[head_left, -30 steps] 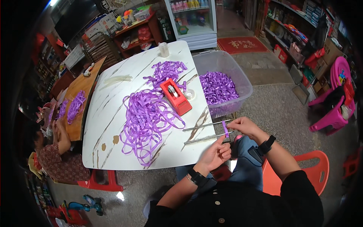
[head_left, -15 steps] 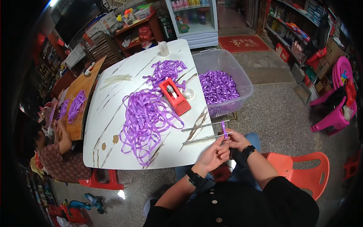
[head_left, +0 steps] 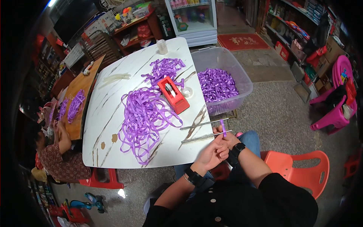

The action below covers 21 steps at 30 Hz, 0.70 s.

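A short purple ribbon point(head_left: 223, 128) spans two thin parallel rods point(head_left: 196, 124) that stick out past the table's near right edge. My right hand point(head_left: 231, 140) is closed at the ribbon's lower part, its fingertips showing between the rods, left of the ribbon. Just in front, my left hand point(head_left: 214, 153) is closed, fingers curled in and thumb and forefinger close to the lower rod; what they pinch is hidden. Left of the rods, a loose heap of long purple ribbon point(head_left: 141, 117) lies on the white marble-patterned table point(head_left: 109, 98). A red tape dispenser point(head_left: 174, 97) sits beside the heap.
A clear plastic bin point(head_left: 242, 81) of folded purple ribbon pieces stands right of the table. Tape roll point(head_left: 187, 92), second ribbon pile point(head_left: 165, 70) and jar point(head_left: 162, 47) are on the tabletop. An orange chair point(head_left: 302, 170) is at my right. Another person point(head_left: 64, 159) sits at left.
My right hand has shifted left and up, its fingertips now reaching between the rods behind the ribbon. The left hand stays near the lower rod. The whole view has shifted slightly.
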### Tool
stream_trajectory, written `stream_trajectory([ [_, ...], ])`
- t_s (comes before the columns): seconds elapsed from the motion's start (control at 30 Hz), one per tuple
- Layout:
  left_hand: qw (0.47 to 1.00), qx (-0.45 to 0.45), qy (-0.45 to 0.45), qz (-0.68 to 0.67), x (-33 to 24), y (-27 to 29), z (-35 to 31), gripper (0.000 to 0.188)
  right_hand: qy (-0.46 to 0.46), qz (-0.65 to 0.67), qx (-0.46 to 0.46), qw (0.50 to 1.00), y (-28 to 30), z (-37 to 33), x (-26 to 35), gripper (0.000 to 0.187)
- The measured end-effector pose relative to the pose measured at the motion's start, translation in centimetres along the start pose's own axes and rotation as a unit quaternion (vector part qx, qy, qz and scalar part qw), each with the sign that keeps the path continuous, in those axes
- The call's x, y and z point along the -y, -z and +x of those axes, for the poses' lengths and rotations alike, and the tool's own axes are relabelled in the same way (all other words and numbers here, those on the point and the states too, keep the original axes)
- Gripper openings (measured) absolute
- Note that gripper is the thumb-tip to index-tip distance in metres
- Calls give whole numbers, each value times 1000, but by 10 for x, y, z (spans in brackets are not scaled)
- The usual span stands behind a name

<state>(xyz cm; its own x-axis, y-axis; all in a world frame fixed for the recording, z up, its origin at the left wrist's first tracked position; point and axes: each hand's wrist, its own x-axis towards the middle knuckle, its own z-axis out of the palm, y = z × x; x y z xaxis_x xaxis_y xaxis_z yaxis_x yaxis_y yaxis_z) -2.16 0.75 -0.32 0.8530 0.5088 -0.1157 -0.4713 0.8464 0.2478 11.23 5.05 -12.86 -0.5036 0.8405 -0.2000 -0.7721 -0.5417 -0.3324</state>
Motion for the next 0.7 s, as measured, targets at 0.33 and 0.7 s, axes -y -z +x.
stream_trajectory([
  [0.33, 1000, -18, 8, -15, 0, -4, -2, 47, 64, -341, -271, 898, -75, -68, 60, 30],
  [0.7, 1000, -22, 7, -12, -1, -8, -2, 30, 137, -756, -334, 546, -142, -63, 58, 37],
])
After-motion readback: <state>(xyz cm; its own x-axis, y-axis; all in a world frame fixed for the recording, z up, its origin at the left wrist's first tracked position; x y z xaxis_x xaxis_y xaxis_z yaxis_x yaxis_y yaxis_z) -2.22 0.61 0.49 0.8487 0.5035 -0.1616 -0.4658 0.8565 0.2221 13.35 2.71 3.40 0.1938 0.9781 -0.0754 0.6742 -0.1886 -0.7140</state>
